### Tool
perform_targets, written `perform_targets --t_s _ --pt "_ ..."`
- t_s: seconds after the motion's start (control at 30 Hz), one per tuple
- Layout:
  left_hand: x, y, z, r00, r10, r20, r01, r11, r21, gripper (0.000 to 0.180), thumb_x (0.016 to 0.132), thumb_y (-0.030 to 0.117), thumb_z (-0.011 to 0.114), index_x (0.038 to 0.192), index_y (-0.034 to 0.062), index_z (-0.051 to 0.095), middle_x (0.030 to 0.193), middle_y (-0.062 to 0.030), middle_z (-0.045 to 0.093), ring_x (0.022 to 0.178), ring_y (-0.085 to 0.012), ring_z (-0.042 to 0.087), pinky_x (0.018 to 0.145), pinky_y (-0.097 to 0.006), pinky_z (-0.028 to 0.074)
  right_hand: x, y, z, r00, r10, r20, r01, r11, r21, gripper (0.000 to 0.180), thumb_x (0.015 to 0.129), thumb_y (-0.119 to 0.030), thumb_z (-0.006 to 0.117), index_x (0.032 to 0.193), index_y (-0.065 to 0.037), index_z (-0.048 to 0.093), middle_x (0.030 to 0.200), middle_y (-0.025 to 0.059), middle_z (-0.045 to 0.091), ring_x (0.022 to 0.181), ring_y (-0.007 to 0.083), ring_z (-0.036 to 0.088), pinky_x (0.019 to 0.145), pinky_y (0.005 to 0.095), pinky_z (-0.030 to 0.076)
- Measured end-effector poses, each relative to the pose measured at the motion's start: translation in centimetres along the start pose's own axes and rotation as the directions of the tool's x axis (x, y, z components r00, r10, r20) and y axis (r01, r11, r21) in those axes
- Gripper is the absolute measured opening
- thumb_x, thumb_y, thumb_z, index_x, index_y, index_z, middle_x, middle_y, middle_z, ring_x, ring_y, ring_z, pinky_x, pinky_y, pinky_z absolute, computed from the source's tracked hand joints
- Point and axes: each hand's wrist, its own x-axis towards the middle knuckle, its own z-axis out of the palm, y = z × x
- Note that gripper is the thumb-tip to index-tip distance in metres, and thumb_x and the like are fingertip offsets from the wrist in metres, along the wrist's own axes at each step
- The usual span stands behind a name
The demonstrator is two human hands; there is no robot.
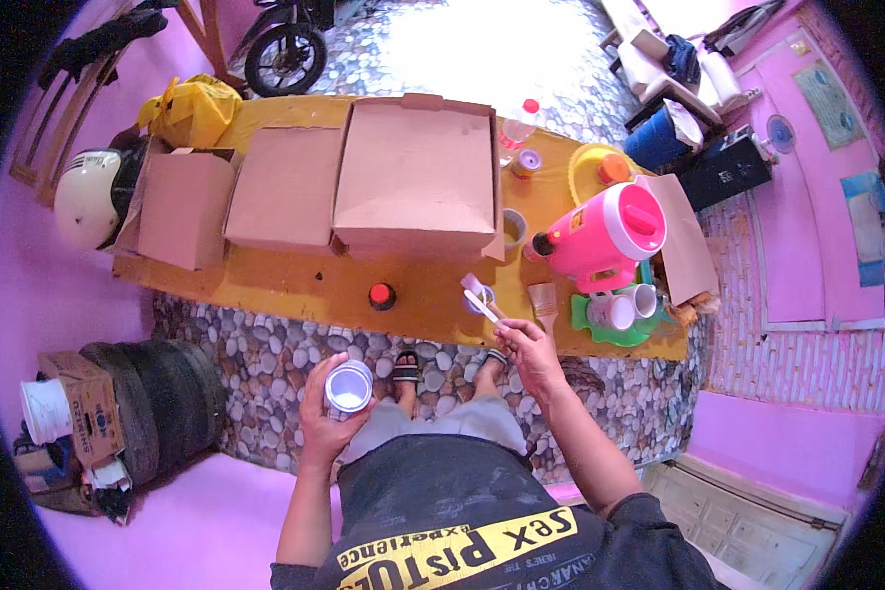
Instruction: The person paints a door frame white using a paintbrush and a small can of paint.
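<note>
The left grip [324,421] is clasping a round whitish cup [349,387], the right grip [531,358] pinching a slim white stick [481,306], fingers hiding its end.

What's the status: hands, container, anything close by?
Left hand: around open pale container. Right hand: gripping slim pale utensil, apart from container. Red-capped bottle ahead on yellowish tabletop.

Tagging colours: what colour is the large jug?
The jug is mostly bright pink; head view shows it best.

White helmet [85,204], black wheel [285,61]
</note>
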Motion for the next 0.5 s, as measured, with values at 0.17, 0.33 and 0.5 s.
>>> perform_targets --t_s 0.17,0.33,0.5 --pt "1.5 -0.5 2.7 0.999 0.037 0.026 -0.035 0.995 -0.090 0.080 0.068 0.010 0.092 0.139 0.0049 0.057 0.134 -0.0141 0.064 0.125 -0.0309 0.061 0.107 -0.042 0.048 -0.2 -2.0 -4.6 0.979 -0.032 -0.201 0.044 0.998 0.055 0.027 0.097 -0.008 0.069 0.121 0.002 0.064 0.105 0.0091 0.072 0.091 0.0163 0.070 0.080 0.0266 0.054" --pt "2.2 0.5 2.2 0.993 0.058 0.099 -0.049 0.994 -0.093 0.079 0.068 0.010 0.092 0.139 0.0053 0.057 0.134 -0.0137 0.065 0.125 -0.0309 0.061 0.107 -0.041 0.048 -0.1 0.2 -8.2 0.935 -0.073 -0.346 0.116 0.988 0.104 0.023 0.097 -0.011 0.069 0.118 -0.003 0.066 0.098 0.0051 0.073 0.082 0.0131 0.071 0.069 0.0236 0.053" --pt "3.0 1.1 2.7 0.981 0.103 0.164 -0.095 0.994 -0.055 0.080 0.069 0.011 0.092 0.139 0.0059 0.057 0.134 -0.0134 0.065 0.124 -0.0311 0.062 0.106 -0.041 0.049 1.5 1.8 -11.9 0.916 -0.064 -0.396 0.138 0.977 0.161 0.019 0.097 -0.012 0.069 0.115 -0.005 0.068 0.096 0.0042 0.073 0.081 0.0126 0.071 0.066 0.0244 0.053"
